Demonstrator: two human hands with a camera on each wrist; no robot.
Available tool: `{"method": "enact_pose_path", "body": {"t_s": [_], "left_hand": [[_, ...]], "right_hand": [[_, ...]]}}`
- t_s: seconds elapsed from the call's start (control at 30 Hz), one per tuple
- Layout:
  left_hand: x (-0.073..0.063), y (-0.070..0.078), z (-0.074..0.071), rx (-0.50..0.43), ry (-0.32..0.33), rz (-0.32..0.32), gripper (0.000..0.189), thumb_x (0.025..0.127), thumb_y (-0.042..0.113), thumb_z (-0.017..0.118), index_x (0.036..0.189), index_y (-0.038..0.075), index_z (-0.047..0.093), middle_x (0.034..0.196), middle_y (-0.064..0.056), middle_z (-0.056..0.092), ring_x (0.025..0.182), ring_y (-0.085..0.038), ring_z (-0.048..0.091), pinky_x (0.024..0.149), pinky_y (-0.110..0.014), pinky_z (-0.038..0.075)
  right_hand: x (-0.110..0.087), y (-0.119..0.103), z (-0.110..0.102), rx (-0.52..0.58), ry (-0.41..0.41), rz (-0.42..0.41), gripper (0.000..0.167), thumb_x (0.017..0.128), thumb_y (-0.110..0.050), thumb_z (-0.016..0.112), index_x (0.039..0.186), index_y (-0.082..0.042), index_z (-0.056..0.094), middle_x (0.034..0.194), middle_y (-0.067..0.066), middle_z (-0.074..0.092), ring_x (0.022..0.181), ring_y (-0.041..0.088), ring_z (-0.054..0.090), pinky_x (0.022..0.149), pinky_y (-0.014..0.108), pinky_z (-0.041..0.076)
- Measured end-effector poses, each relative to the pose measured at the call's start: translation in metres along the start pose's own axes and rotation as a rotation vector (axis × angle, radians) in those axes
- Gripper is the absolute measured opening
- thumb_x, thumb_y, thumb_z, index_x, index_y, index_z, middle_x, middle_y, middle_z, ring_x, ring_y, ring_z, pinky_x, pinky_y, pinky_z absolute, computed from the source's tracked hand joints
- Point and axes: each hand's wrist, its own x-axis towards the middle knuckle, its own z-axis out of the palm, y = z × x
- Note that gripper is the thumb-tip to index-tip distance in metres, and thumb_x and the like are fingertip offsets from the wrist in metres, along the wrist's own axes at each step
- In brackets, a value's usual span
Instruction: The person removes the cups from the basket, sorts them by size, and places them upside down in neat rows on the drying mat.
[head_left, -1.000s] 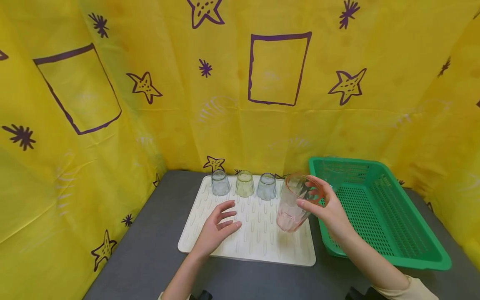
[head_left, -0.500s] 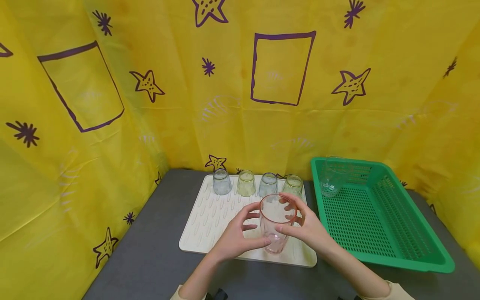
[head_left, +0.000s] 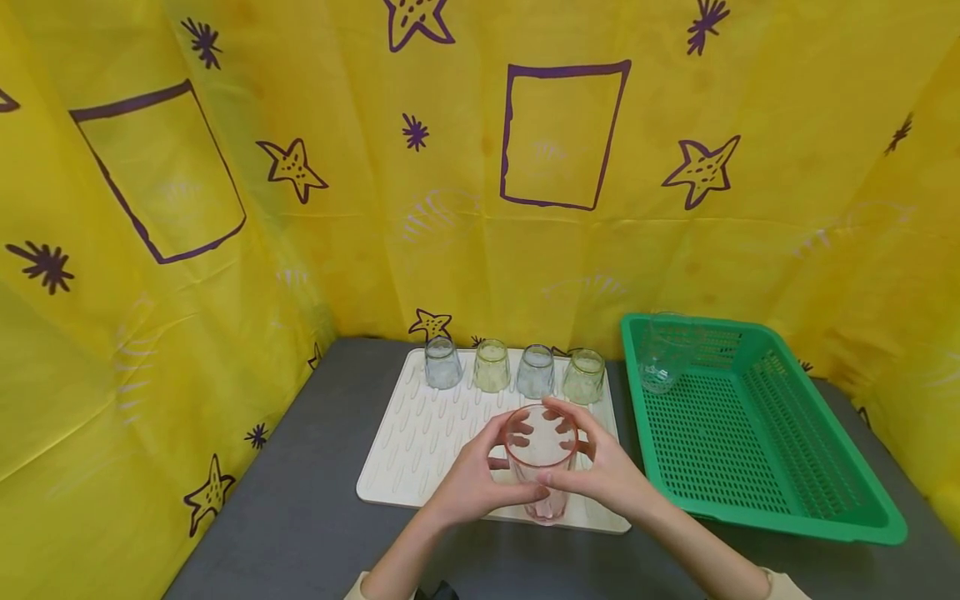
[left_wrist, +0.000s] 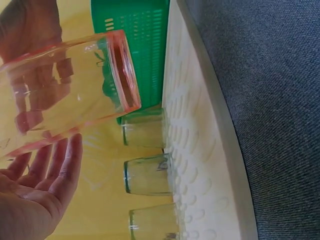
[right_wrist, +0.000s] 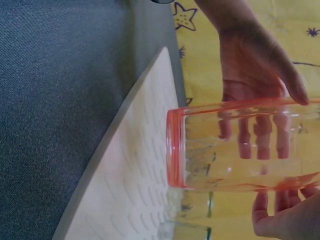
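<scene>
A tall clear tumbler with a pink tint (head_left: 551, 505) is held between my two hands above the front of the white mat. My left hand (head_left: 472, 483) grips its left side, thumb at the front. Opposite it, my right hand (head_left: 611, 475) grips the other side, thumb across the front near the rim. In the right wrist view, the tumbler's thick base (right_wrist: 176, 147) hangs clear of the mat, roughly upright. Fingers of both hands show through the glass walls. Behind, a row of small tinted glasses (head_left: 491, 367) stands upside down on the mat.
The white ribbed mat (head_left: 405, 450) lies on a dark grey table (head_left: 300, 475). A green perforated basket (head_left: 825, 529) stands at the right, with a clear glass (head_left: 660, 375) in its back left corner. A yellow patterned cloth (head_left: 360, 208) hangs behind and at the left.
My right hand has brought the tumbler leftward and toward me, from beside the basket to the mat's front. My left hand has come over from the left and now grips it too.
</scene>
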Motion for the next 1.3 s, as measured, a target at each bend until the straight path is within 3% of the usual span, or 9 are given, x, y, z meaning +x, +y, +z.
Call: {"method": "enact_pose_path", "body": {"t_s": [0.1,0.27,0.47,0.57,0.7,0.8,0.97,1.07,1.3], "left_hand": [[-0.001,-0.001,0.000,-0.010,0.012,0.006,0.077,0.074,0.029,0.085,0.140,0.031,0.045,0.124,0.009,0.059,0.118,-0.014,0.053,0.087,-0.036,0.050],[-0.001,-0.004,0.000,-0.067,0.034,0.014,0.077,0.075,0.024,0.085,0.140,0.030,0.044,0.126,0.004,0.059,0.118,-0.017,0.054,0.087,-0.037,0.050],[-0.001,-0.005,0.002,-0.381,0.058,0.061,0.078,0.080,0.010,0.079,0.144,0.005,0.035,0.136,-0.017,0.051,0.123,-0.029,0.052,0.091,-0.039,0.051],[-0.001,-0.004,0.004,-0.532,0.078,0.074,0.078,0.083,0.006,0.075,0.145,-0.001,0.029,0.138,-0.019,0.047,0.125,-0.031,0.050,0.092,-0.041,0.051],[-0.002,-0.003,0.008,-0.656,0.092,0.084,0.074,0.085,0.003,0.071,0.145,0.000,0.027,0.141,-0.017,0.045,0.126,-0.033,0.047,0.092,-0.045,0.051],[-0.003,-0.002,0.011,-0.692,0.094,0.085,0.073,0.086,0.004,0.070,0.146,0.001,0.028,0.143,-0.018,0.042,0.128,-0.035,0.045,0.093,-0.046,0.050],[-0.004,-0.002,0.012,-0.705,0.090,0.081,0.073,0.086,0.003,0.069,0.146,0.001,0.028,0.144,-0.024,0.038,0.128,-0.039,0.043,0.093,-0.046,0.050],[-0.004,-0.005,0.011,-0.688,0.074,0.076,0.074,0.086,0.003,0.070,0.146,0.001,0.028,0.145,-0.027,0.036,0.127,-0.033,0.047,0.094,-0.043,0.050],[-0.007,-0.012,-0.003,-0.567,0.018,0.058,0.083,0.086,0.009,0.071,0.150,0.000,0.019,0.146,-0.021,0.039,0.130,-0.032,0.045,0.097,-0.036,0.048]], "right_hand": [[0.000,0.000,0.001,-0.002,-0.002,-0.017,0.075,0.079,-0.021,0.080,0.144,-0.019,0.043,0.132,0.005,0.050,0.116,0.021,0.044,0.095,0.052,0.042],[-0.002,0.003,-0.001,0.008,-0.004,-0.066,0.077,0.080,-0.017,0.079,0.147,-0.021,0.040,0.139,0.005,0.047,0.124,0.020,0.042,0.100,0.039,0.043],[-0.009,0.013,-0.006,-0.051,-0.001,-0.121,0.079,0.078,-0.015,0.081,0.145,-0.023,0.040,0.139,0.000,0.046,0.117,0.019,0.041,0.097,0.038,0.045],[-0.012,0.017,-0.005,-0.062,-0.012,-0.081,0.080,0.077,-0.019,0.083,0.144,-0.026,0.041,0.136,-0.001,0.046,0.118,0.023,0.043,0.094,0.038,0.046],[-0.014,0.019,-0.002,0.060,-0.049,-0.001,0.082,0.077,-0.014,0.083,0.145,-0.026,0.038,0.138,0.010,0.042,0.116,0.040,0.046,0.086,0.035,0.051],[-0.014,0.019,0.000,0.133,-0.064,0.030,0.084,0.077,-0.009,0.083,0.145,-0.023,0.037,0.140,0.016,0.039,0.116,0.046,0.045,0.082,0.034,0.053],[-0.014,0.020,0.001,0.129,-0.066,0.046,0.082,0.077,-0.009,0.082,0.144,-0.020,0.037,0.139,0.018,0.041,0.113,0.042,0.048,0.079,0.034,0.054],[-0.015,0.020,0.001,0.124,-0.072,0.041,0.080,0.077,-0.009,0.082,0.143,-0.019,0.039,0.138,0.019,0.042,0.109,0.041,0.051,0.078,0.034,0.055],[-0.014,0.022,-0.005,-0.019,-0.064,-0.045,0.078,0.075,-0.017,0.086,0.140,-0.021,0.044,0.131,0.014,0.048,0.103,0.035,0.057,0.076,0.034,0.055]]}}
